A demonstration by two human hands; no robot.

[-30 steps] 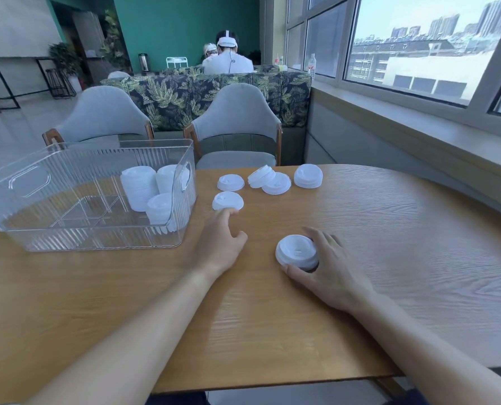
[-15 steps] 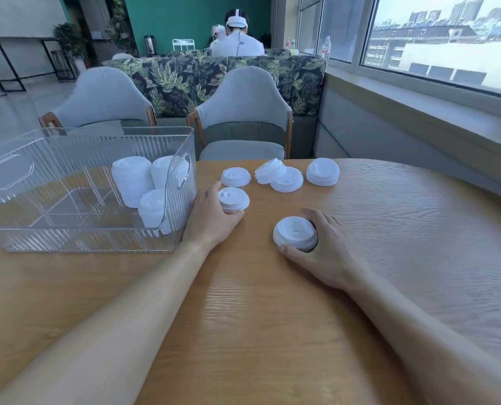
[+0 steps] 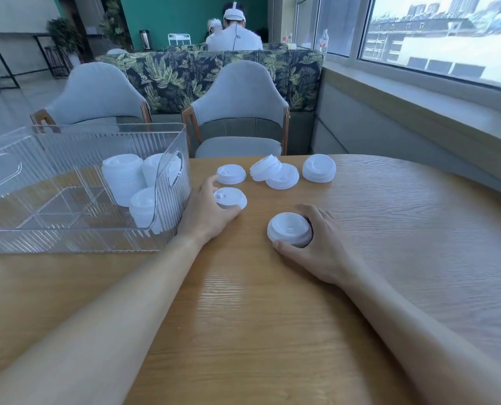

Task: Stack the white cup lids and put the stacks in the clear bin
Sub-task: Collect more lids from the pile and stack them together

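Left hand (image 3: 207, 213) grips lid (image 3: 231, 197); clear bin (image 3: 68, 241) holds three stacks (image 3: 123, 178).

Daylight pours in from the window (image 3: 436, 39) on the right, bright and even. The table (image 3: 272, 317) shows a soft sheen near its middle and only faint shadows. Wide-angle bending curves the edges; forearms at the bottom corners look stretched and slightly soft.

My left hand (image 3: 207, 213) reaches forward, fingers curled in a loose grasp. My right hand (image 3: 316, 247) cups inward, thumb extended, forearm angled across.
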